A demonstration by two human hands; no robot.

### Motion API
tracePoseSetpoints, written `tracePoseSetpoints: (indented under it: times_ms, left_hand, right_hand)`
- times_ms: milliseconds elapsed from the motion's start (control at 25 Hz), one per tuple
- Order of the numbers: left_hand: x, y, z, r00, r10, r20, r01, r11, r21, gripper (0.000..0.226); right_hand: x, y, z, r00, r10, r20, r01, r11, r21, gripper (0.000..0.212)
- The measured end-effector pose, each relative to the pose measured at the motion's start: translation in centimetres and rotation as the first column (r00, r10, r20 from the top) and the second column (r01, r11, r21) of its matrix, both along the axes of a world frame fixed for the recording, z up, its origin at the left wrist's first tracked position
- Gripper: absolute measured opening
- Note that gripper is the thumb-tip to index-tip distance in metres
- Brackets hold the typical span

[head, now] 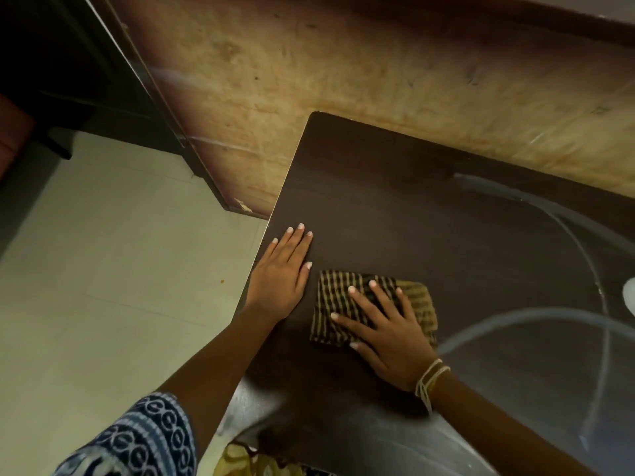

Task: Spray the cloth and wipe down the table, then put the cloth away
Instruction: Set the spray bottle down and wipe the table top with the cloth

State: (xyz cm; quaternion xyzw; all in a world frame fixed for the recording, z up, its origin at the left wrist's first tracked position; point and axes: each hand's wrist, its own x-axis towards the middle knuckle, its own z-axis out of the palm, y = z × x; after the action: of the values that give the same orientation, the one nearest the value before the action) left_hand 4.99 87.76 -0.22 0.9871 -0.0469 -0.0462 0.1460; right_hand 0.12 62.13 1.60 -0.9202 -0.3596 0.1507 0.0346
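Fingers (357, 297) of the right hand (388, 338) are spread wide, palm pressed flat on the folded checked cloth (333, 304), not gripping it, which sits near the left edge of the dark table (429, 218). Left hand (281, 276) lies flat just beside the cloth, fingers straight and close together, holding nothing, heel right at the table's left edge. Loads of bare tabletop ahead and to the right, with curved wet streaks (584, 255) there. Pale floor (103, 269) off to the left.
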Motion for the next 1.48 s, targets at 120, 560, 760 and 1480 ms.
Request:
tracePoseSetpoints:
  times_ms: [120, 560, 760, 1480]
  left_hand:
    - [-3.9, -1.5, 0.1, 0.998, 0.057, -0.007, -0.057, 0.998, 0.007, 0.057]
    - [-5.4, -2.3, -0.4, 0.997, 0.071, -0.028, -0.067, 0.990, 0.123, 0.062]
    - [-10.0, -3.5, 0.0, 0.998, 0.069, -0.015, -0.069, 0.997, -0.046, 0.060]
    - [-17.5, -3.7, -0.3, 1.000, -0.010, -0.004, 0.010, 0.995, 0.097, 0.057]
  right_hand:
    - [9.2, -1.0, -0.5, 0.988, -0.002, 0.153, 0.002, 1.000, -0.002, 0.050]
    - [13.8, -1.0, -0.8, 0.921, -0.377, 0.101, 0.378, 0.926, 0.010, 0.052]
    - [-7.3, -3.3, -0.1, 0.999, -0.001, 0.048, -0.001, 0.999, 0.040, 0.050]
    - [-16.5, -4.0, -1.0, 0.961, -0.247, 0.124, 0.250, 0.968, -0.007, 0.049]
